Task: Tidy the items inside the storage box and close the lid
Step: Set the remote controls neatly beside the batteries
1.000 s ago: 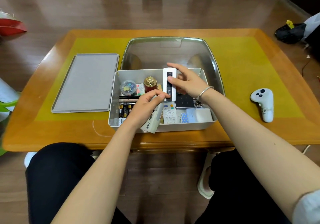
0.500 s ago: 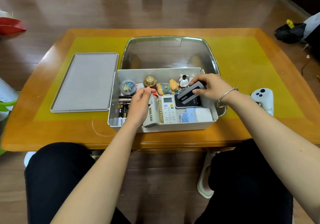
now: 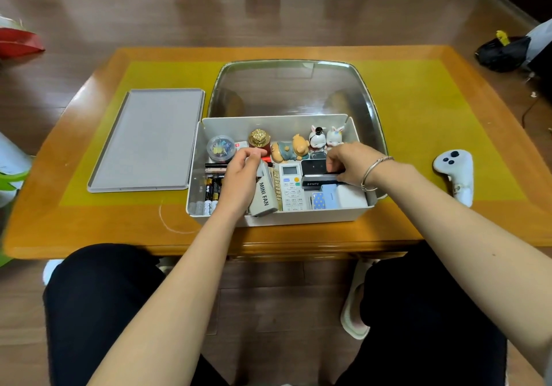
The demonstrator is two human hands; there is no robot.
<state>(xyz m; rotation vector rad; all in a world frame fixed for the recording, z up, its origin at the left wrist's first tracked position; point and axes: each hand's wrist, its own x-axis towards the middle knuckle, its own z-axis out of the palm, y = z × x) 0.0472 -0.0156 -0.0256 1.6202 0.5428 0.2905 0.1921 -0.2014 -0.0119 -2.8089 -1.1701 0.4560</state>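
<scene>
A white storage box (image 3: 298, 219) stands open on the table, its clear lid (image 3: 292, 86) tipped back behind it. Inside, my left hand (image 3: 239, 179) grips a grey carton marked MINI FAN (image 3: 264, 199), tilted on its edge. My right hand (image 3: 349, 163) holds a black-and-white BENTE remote (image 3: 321, 181), lying flat across the right half. A white remote control (image 3: 291, 187) lies between them. Figurines (image 3: 324, 139) stand along the back wall, next to a gold-capped jar (image 3: 259, 139) and a round clip tub (image 3: 220, 147). Batteries (image 3: 211, 196) sit at the front left.
A flat grey tray (image 3: 149, 140) lies left of the box on the yellow mat (image 3: 424, 116). A white game controller (image 3: 455, 173) rests at the right. My knees are under the table's near edge. A black bag (image 3: 504, 54) lies on the floor.
My right hand has swung the BENTE remote from upright at the box's middle down flat onto the right side. My left hand has stood the MINI FAN carton deeper in the box.
</scene>
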